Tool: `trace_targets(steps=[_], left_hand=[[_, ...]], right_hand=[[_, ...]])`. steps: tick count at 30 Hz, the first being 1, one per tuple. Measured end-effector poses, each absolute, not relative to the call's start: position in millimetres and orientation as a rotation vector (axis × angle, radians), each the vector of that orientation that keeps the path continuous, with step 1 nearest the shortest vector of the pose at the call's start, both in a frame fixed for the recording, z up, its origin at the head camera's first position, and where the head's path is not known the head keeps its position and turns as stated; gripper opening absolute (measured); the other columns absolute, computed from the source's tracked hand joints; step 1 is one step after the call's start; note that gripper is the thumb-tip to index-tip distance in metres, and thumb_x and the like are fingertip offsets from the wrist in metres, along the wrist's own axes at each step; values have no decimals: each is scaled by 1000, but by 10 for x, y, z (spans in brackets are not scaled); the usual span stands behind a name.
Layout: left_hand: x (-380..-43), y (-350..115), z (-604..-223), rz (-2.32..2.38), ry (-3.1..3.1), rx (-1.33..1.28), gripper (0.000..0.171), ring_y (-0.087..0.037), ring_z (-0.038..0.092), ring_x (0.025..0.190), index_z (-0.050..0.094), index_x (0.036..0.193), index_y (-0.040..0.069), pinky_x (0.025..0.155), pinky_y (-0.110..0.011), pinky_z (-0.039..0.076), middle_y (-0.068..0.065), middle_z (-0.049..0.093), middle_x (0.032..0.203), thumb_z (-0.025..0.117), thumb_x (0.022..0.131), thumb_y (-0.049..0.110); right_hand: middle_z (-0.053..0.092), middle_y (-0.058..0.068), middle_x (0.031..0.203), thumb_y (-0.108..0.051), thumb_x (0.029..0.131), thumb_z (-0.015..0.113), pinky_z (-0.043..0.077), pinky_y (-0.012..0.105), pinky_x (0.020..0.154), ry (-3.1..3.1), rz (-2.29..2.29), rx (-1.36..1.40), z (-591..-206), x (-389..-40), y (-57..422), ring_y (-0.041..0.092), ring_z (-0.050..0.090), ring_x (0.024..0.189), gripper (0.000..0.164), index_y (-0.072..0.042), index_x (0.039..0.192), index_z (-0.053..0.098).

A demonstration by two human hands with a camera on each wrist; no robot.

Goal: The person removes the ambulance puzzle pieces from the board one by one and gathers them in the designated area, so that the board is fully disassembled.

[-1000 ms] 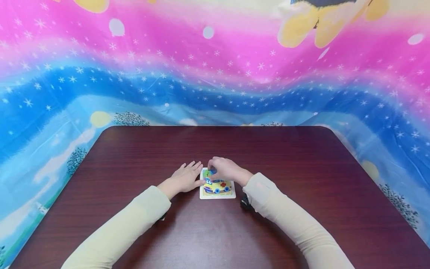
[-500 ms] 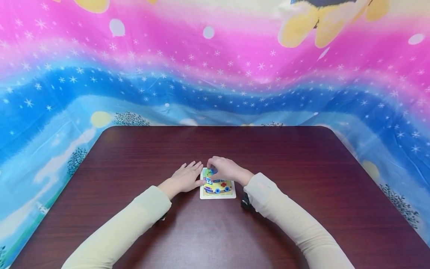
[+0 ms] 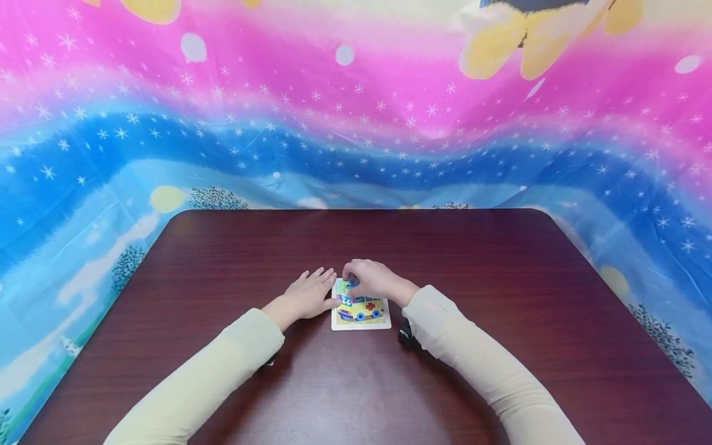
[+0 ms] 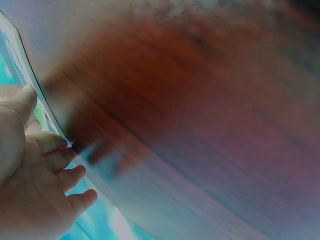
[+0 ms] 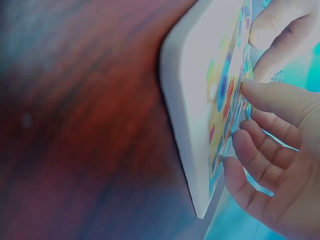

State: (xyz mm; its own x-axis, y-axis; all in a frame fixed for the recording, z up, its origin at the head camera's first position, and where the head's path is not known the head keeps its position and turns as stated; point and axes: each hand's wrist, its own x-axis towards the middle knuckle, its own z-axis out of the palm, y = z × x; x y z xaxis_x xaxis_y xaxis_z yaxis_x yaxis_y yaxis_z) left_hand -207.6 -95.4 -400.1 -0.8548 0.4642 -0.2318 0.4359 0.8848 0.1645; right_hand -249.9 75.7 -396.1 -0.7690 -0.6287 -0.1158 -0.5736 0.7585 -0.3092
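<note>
A small white-rimmed jigsaw board with a yellow cartoon ambulance on it lies mid-table. My left hand rests flat at its left edge, fingers stretched out, the thumb reaching onto the board. From above, my right hand bends over the upper part of the picture. Between its thumb and fingers it pinches a small bluish puzzle piece, mostly hidden by the hand. The right wrist view shows the thumb and fingertips close to the picture, with the left hand beyond.
The dark red-brown wooden table has rounded far corners. Behind and beside it hangs a pink and blue printed cloth. A black wrist device shows under the right sleeve.
</note>
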Motion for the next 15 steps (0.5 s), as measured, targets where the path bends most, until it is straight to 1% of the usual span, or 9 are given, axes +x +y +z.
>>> trace_targets(steps=[8, 15], left_hand=[[-2074, -952, -4001, 142, 2794, 683, 66, -29, 20, 135, 33, 141, 0, 107, -47, 18, -13, 28, 147, 48, 94, 43], [-2064, -948, -3983, 119, 2797, 683, 66, -28, 19, 136, 32, 142, 0, 107, -46, 17, -12, 28, 147, 48, 94, 43]], right_hand=[[57, -3, 93, -24, 79, 74, 45, 28, 73, 2761, -358, -976, -3963, -2496, 755, 10, 52, 81, 29, -12, 103, 64], [57, -2, 94, -21, 78, 74, 45, 27, 70, 2758, -468, -948, -3944, -2512, 798, 10, 52, 79, 29, -12, 103, 64]])
